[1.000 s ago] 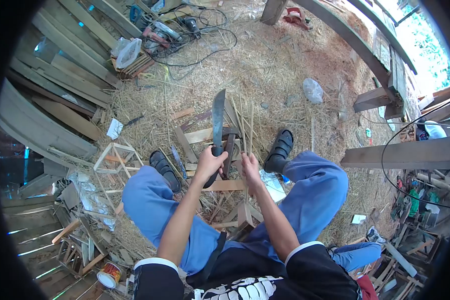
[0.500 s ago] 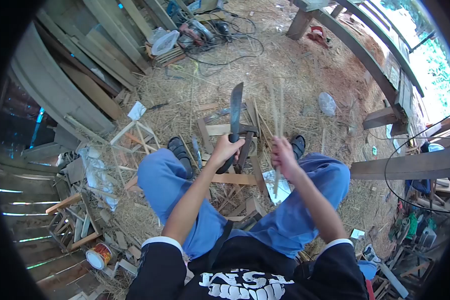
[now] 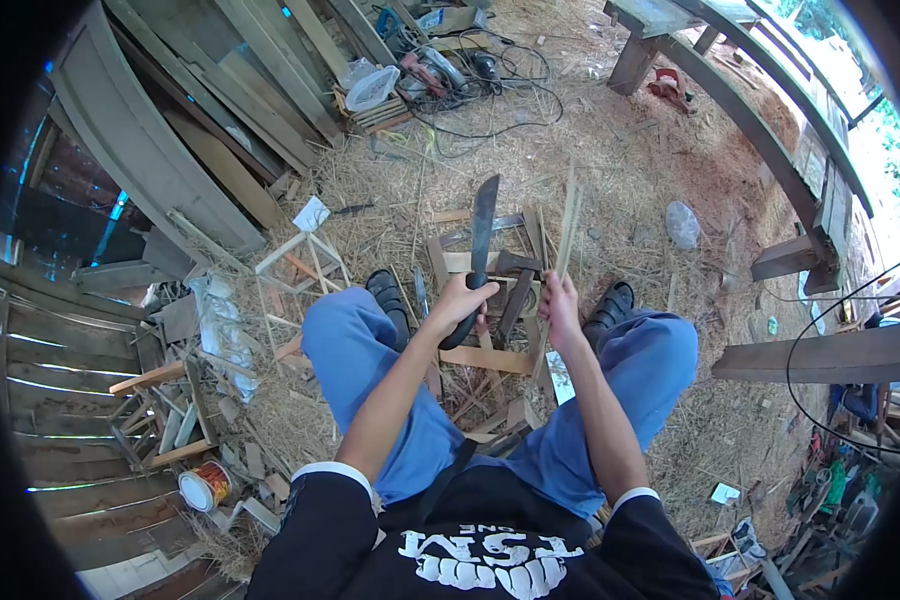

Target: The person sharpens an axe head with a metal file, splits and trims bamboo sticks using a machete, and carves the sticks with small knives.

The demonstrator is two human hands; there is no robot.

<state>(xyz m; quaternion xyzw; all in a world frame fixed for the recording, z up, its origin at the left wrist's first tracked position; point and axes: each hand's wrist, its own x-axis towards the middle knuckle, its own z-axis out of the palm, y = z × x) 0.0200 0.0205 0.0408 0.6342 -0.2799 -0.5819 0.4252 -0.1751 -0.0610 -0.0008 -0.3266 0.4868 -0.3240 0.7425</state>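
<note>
My left hand point(image 3: 464, 303) is closed around the black handle of a machete point(image 3: 484, 228), whose dark blade points up and away from me. In my right hand point(image 3: 560, 304) I grip a thin wooden strip point(image 3: 569, 222), held nearly upright; its lower end runs down past my wrist. The blade and the strip are apart. Between my feet sits a low wooden frame point(image 3: 485, 357) made of boards. A hammer or axe-like tool with a dark head point(image 3: 515, 262) rests on it, close to my right hand.
Power tools point(image 3: 435, 75) with tangled cords lie at the upper left beside leaning planks point(image 3: 260, 80). A small slatted wooden frame point(image 3: 300, 262) stands left of my foot. A paint bucket point(image 3: 204, 486) is at lower left. A heavy beam point(image 3: 820, 357) juts in from the right.
The view has shifted, so the surroundings sit further right and lower. My right hand has brought the strip closer to the machete, and the strip leans slightly and blurs less.
</note>
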